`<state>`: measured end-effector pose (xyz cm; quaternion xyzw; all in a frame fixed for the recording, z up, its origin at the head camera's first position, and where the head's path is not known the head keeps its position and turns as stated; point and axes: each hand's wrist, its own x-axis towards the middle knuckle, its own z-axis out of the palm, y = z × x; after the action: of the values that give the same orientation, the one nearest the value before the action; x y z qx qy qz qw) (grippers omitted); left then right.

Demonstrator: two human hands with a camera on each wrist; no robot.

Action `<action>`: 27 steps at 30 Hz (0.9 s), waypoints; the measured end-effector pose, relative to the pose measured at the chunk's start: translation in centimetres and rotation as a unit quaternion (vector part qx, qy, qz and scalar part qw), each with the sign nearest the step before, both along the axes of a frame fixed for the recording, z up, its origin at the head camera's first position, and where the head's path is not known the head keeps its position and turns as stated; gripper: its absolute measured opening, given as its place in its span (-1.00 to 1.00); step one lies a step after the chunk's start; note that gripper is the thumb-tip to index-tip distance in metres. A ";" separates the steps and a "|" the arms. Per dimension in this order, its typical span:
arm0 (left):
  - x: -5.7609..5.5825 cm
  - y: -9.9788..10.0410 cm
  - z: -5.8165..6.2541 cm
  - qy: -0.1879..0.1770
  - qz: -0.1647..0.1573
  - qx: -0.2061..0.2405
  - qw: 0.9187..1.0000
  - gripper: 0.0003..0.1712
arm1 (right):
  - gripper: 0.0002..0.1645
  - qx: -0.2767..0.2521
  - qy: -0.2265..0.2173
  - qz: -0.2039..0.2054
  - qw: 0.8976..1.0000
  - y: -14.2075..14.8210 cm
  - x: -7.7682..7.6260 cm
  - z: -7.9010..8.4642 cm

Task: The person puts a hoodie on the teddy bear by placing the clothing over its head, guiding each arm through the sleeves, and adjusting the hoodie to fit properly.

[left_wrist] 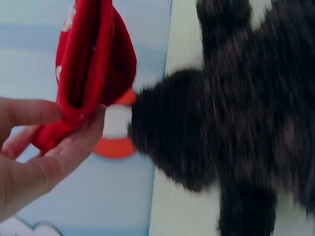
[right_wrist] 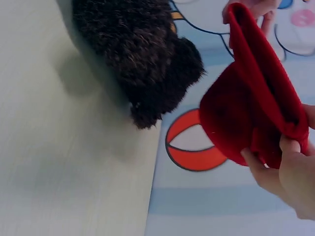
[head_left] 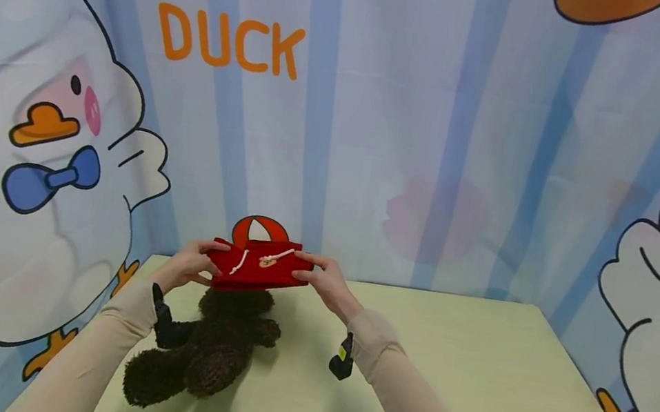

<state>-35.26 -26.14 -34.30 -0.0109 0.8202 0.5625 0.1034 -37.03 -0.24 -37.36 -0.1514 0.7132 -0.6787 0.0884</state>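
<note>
A small red doll hoodie [head_left: 258, 273] with white drawstrings and a bear patch hangs between both hands, above the far end of a dark brown plush toy [head_left: 217, 351]. My left hand [head_left: 191, 264] pinches one side of it, thumb and fingers on either face of the cloth. The opposite side is held by my right hand [head_left: 326, 283] in the same manner. In the left wrist view the hem of the red cloth [left_wrist: 88, 59] gapes in a narrow slot. The plush [right_wrist: 142, 54] lies on the table, its far end partly hidden behind the hoodie in the head view.
The pale yellow table [head_left: 439, 373] extends to the right of the plush. Behind it hangs a striped blue and white curtain [head_left: 381, 101] printed with cartoon ducks. Black straps with small devices [head_left: 343, 357] sit on both wrists.
</note>
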 end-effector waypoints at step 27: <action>1.2 -6.9 -4.2 -0.082 -0.067 -0.124 0.987 -0.22 | -0.16 0.097 -0.037 0.070 0.992 -5.8 1.9 -4.3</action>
<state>-34.07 -33.03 -38.52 -0.0145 0.8714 0.4450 0.2059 -35.09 -6.07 -41.70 -0.1664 0.7595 -0.6036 0.1764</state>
